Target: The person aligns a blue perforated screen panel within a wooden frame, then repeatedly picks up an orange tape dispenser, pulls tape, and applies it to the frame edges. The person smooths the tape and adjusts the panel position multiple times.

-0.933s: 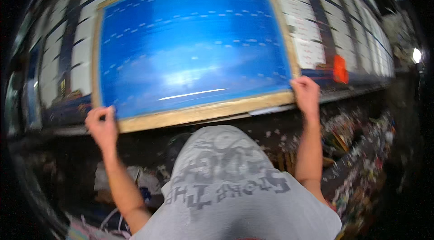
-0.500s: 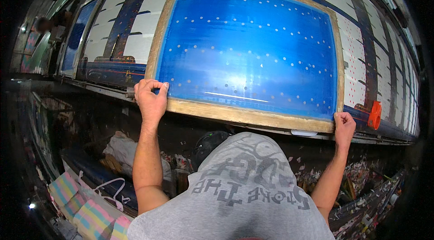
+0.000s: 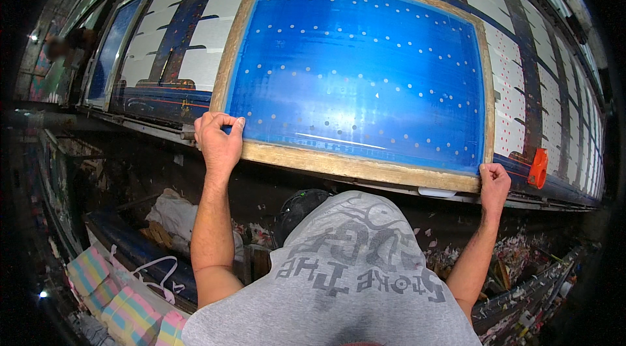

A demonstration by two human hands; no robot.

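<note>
A large screen printing frame (image 3: 326, 161) lies across the long table, its wooden border around a blue mesh (image 3: 352, 52) with rows of pale dots. My left hand (image 3: 220, 140) is closed on the frame's near left corner, the thumb over the inner edge of the wood. At the near right corner, my right hand (image 3: 494, 184) pinches the wood between thumb and fingers. Beneath and around the frame lie white cut panels (image 3: 210, 36) on the table; those to the right carry small red dots. What is directly under the mesh is hidden.
An orange tool or holder (image 3: 538, 168) sits on the table edge right of my right hand. Another blue screen (image 3: 116, 46) stands at the far left, near a person (image 3: 65, 46). Striped pastel stacks (image 3: 130, 316) lie lower left. Scraps litter the floor (image 3: 450, 245) below the table.
Both hands keep their grip on the frame, which has barely moved. The view has shifted slightly. The person at the far left has moved a little.
</note>
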